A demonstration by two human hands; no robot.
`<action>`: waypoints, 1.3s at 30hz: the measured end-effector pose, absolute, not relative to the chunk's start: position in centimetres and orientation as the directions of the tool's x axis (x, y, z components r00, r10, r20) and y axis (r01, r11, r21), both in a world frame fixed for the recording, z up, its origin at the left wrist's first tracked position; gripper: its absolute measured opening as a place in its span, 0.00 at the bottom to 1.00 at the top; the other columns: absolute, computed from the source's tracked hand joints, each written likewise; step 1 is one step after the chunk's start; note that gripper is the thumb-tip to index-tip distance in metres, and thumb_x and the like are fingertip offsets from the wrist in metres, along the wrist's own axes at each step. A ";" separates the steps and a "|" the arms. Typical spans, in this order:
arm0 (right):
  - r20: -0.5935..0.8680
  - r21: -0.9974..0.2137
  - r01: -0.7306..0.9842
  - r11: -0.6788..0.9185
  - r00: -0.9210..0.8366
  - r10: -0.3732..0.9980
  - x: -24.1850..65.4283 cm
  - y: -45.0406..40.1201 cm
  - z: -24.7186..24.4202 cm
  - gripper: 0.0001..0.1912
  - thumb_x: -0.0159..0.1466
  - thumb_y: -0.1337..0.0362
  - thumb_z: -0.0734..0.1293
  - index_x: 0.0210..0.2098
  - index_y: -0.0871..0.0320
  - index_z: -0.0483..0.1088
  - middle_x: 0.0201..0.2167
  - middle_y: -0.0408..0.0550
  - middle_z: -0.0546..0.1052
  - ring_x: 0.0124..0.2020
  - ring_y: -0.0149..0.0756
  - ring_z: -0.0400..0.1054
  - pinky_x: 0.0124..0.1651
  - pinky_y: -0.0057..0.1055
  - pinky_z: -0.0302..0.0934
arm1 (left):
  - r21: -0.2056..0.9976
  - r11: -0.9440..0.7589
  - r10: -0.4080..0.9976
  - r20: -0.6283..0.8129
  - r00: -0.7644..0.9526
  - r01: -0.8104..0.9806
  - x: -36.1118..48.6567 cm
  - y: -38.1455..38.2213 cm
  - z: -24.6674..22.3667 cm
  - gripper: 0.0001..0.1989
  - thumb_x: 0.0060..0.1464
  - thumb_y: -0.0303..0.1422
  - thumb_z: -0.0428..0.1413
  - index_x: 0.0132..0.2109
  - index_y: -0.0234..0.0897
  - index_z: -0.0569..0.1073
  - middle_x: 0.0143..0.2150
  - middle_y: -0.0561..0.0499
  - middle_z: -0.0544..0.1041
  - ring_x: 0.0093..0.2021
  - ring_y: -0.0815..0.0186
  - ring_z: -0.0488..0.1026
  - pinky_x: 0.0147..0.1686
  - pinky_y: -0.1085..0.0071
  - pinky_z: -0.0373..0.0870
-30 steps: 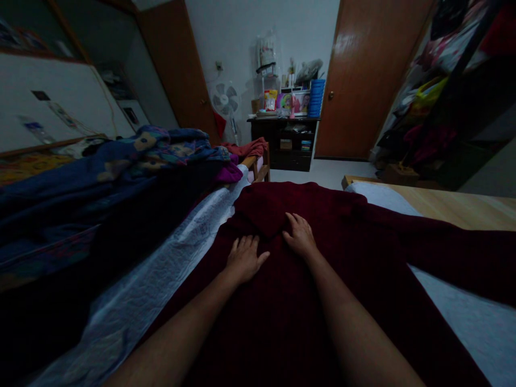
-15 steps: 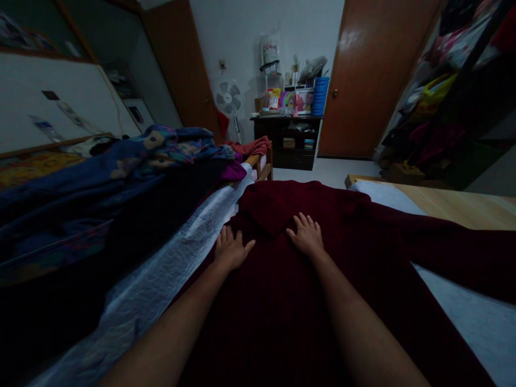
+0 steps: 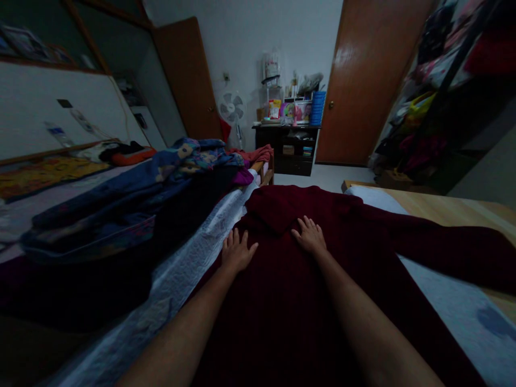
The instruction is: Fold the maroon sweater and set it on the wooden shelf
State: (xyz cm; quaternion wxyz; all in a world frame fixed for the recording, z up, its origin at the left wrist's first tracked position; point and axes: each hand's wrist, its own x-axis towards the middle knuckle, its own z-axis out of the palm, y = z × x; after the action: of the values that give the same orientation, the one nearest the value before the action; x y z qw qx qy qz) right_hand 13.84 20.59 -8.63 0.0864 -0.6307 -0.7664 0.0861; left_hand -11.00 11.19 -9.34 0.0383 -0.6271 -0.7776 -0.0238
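A dark red long-sleeved garment [image 3: 278,301] lies spread out in front of me, one sleeve stretched to the right. Its folded collar part [image 3: 274,212] is near the far end. My left hand [image 3: 237,251] rests flat on the left side of the garment, fingers apart. Just right of the fold, my right hand [image 3: 309,235] lies on the cloth with its fingers spread. Neither hand holds anything. Beneath the garment is a white, wrinkled sheet [image 3: 189,252].
Blue patterned bedding [image 3: 161,172] and black cloth [image 3: 189,215] are heaped at left. A wooden board [image 3: 443,209] is at right. Farther back stand a fan [image 3: 233,107], a dark cabinet [image 3: 282,161] and a wooden door [image 3: 358,97]. Clothes hang at the upper right.
The view has turned slightly, showing more of the bed at left, with an orange item there. Both hands stay flat on the garment in nearly the same places.
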 end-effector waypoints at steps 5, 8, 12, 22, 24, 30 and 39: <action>-0.009 -0.209 0.973 0.094 -0.098 0.995 16.1 17.1 -8.8 0.34 0.68 0.45 0.50 0.68 0.55 0.47 0.70 0.50 0.46 0.69 0.42 0.37 0.67 0.43 0.33 | 0.034 0.230 0.971 0.059 -0.232 0.973 -11.1 11.0 -8.6 0.36 0.59 0.54 0.38 0.66 0.37 0.57 0.69 0.36 0.52 0.68 0.45 0.47 0.62 0.48 0.46; -0.029 -0.181 0.983 0.028 -0.034 0.999 17.5 14.6 -8.9 0.35 0.67 0.44 0.49 0.68 0.55 0.46 0.70 0.51 0.45 0.70 0.43 0.36 0.67 0.42 0.32 | 0.065 0.280 0.952 0.112 -0.286 0.958 -9.6 10.8 -7.2 0.31 0.59 0.47 0.44 0.62 0.31 0.63 0.66 0.33 0.58 0.67 0.44 0.49 0.62 0.46 0.45; -0.031 -0.161 0.986 -0.032 0.028 0.999 18.0 12.0 -9.0 0.35 0.68 0.45 0.48 0.68 0.56 0.47 0.70 0.53 0.45 0.70 0.45 0.35 0.66 0.44 0.32 | 0.137 0.095 0.910 0.390 -0.142 0.986 -4.1 10.3 -5.3 0.22 0.59 0.31 0.44 0.59 0.30 0.64 0.64 0.37 0.61 0.68 0.52 0.49 0.65 0.52 0.44; -0.025 -0.173 0.985 -0.015 0.011 1.000 18.9 13.1 -8.6 0.33 0.68 0.47 0.50 0.68 0.55 0.47 0.70 0.54 0.45 0.70 0.43 0.36 0.66 0.43 0.33 | 0.245 -0.288 0.958 0.073 0.279 0.926 3.6 11.1 -8.5 0.30 0.62 0.46 0.42 0.67 0.39 0.55 0.70 0.47 0.52 0.69 0.57 0.46 0.65 0.54 0.46; -0.019 -0.171 0.985 -0.035 0.032 0.999 19.5 14.5 -8.5 0.34 0.68 0.46 0.50 0.68 0.55 0.47 0.70 0.55 0.45 0.70 0.45 0.35 0.66 0.43 0.33 | 0.232 -0.287 0.958 0.076 0.276 0.929 3.3 11.2 -8.8 0.32 0.61 0.48 0.42 0.68 0.41 0.54 0.71 0.48 0.50 0.69 0.56 0.46 0.65 0.54 0.45; -0.027 -0.183 0.977 -0.108 0.105 0.994 21.4 19.1 -8.4 0.34 0.67 0.45 0.50 0.67 0.56 0.49 0.69 0.56 0.46 0.69 0.47 0.38 0.66 0.43 0.34 | 0.212 -0.304 0.952 0.113 0.286 0.929 3.0 10.7 -9.2 0.35 0.58 0.52 0.44 0.68 0.44 0.53 0.71 0.47 0.49 0.70 0.51 0.43 0.65 0.51 0.44; -0.005 -0.156 0.981 -0.112 0.112 0.994 22.4 19.9 -8.7 0.33 0.68 0.49 0.50 0.67 0.59 0.50 0.69 0.55 0.47 0.69 0.44 0.39 0.66 0.41 0.34 | 0.203 -0.304 0.951 0.114 0.286 0.931 2.9 10.1 -9.1 0.36 0.57 0.54 0.44 0.68 0.45 0.52 0.71 0.46 0.50 0.70 0.50 0.43 0.64 0.49 0.43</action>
State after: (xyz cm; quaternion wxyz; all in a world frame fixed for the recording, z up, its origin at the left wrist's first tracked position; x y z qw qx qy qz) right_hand 22.38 19.91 -8.69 0.0565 -0.7436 -0.6640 0.0541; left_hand 2.91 10.09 -9.15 -0.0486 -0.8005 -0.5878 -0.1066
